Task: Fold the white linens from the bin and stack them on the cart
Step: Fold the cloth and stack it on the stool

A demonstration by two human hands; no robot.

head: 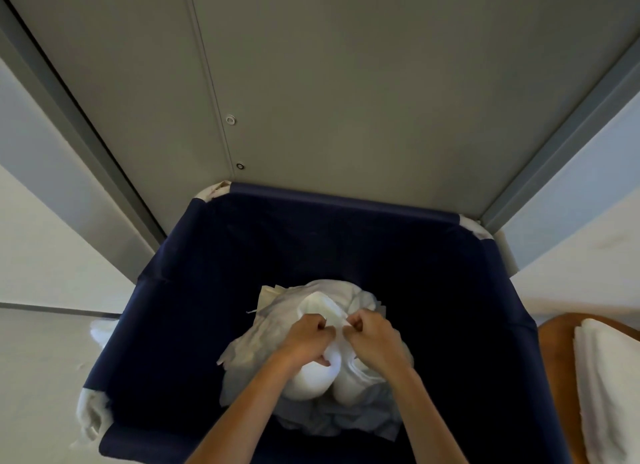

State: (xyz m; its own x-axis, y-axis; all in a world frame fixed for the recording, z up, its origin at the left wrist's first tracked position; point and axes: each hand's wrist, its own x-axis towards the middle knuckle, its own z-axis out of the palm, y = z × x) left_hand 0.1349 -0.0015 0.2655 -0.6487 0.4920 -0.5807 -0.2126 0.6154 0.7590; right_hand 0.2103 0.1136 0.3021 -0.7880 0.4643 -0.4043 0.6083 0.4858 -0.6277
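Observation:
A deep navy fabric bin [214, 290] fills the lower middle of the head view. White crumpled linens [322, 307] lie heaped inside it. My left hand [304, 339] and my right hand [374, 339] are side by side over the heap. Each hand pinches the edge of one white linen between curled fingers. The cloth bulges below my wrists. At the right edge stands the wooden cart [557, 352] with a stack of folded white linens [609, 387] on it.
Grey metal doors [346, 82] rise just behind the bin, with a dark frame on either side. Pale floor [38, 359] lies to the left. White padding [90, 415] shows at the bin's near left corner.

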